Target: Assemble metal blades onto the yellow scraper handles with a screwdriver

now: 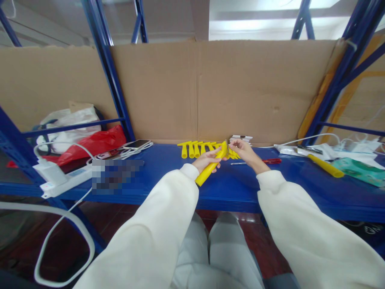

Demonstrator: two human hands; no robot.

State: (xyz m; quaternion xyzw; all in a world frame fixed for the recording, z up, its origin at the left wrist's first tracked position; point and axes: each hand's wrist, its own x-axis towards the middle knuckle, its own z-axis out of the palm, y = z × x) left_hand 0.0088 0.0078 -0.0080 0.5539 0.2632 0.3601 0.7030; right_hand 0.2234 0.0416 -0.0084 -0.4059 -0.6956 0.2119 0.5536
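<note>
My left hand (207, 161) is wrapped round a yellow plastic tool (206, 174) with a tube-like handle, its head tilted up and to the right. Beside that head, my right hand (243, 150) has its fingers pinched together; what they hold, if anything, is too small to make out. Behind the hands lies a row of similar yellow tools (191, 150), handles towards me, partly hidden by my left hand. A screwdriver with a red handle (272, 161) lies under my right wrist, its metal shaft pointing left.
The blue shelf (168, 176) is backed by a cardboard sheet (240, 88). At left are a power strip (70, 180), a phone (138, 144), cables and a red bag (96, 144). Another yellow tool (326, 165) and a green packet (359, 170) lie right. White flat pieces (241, 138) stand behind.
</note>
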